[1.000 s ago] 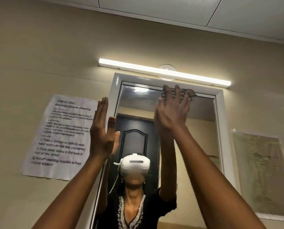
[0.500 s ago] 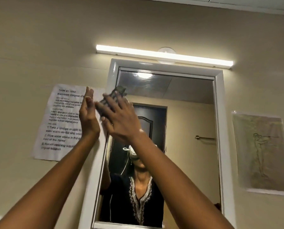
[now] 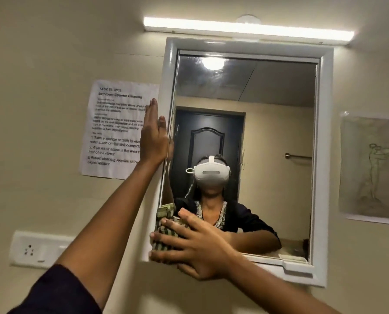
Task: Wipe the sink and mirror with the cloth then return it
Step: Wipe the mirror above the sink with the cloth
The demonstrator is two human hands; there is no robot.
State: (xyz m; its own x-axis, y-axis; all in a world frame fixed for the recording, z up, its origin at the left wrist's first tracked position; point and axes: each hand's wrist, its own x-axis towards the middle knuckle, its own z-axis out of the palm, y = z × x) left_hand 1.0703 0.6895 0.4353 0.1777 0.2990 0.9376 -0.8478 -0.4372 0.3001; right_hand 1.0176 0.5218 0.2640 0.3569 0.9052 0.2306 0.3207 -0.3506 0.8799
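A white-framed mirror [image 3: 322, 155] hangs on the beige wall ahead of me. My right hand [image 3: 193, 248] presses a striped green and dark cloth [image 3: 164, 232] flat against the glass at the mirror's lower left corner. Spread fingers cover most of the cloth. My left hand [image 3: 154, 137] lies flat and open against the mirror's left frame edge, fingers pointing up. The sink is out of view.
A printed task sheet [image 3: 114, 130] is taped left of the mirror. A white socket plate [image 3: 37, 249] sits low on the left wall. A tube light [image 3: 248, 30] glows above the mirror. A sketch on paper [image 3: 372, 168] hangs on the right.
My right hand has swept the cloth from the mirror's top, across to the upper left, then down to the lower left corner. My left hand has settled on the frame's left edge.
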